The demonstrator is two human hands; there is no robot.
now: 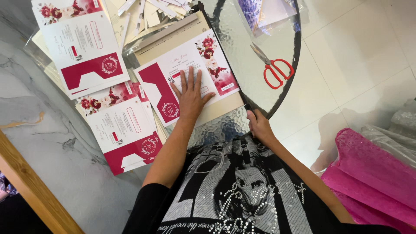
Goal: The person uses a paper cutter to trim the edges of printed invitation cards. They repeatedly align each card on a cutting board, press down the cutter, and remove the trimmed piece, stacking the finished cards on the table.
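Our left hand [190, 99] flat, fingers [187, 80] spread, pressing the card [208, 56] onto the cutter board [219, 110], our right hand [258, 125] closed around the blade handle [248, 107] at the card's near edge, scissors [274, 69] apart on the glass counter [242, 69].

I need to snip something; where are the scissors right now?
In the head view, the red-handled scissors lie on the glass table, right of the paper cutter's arm and beyond the right hand.
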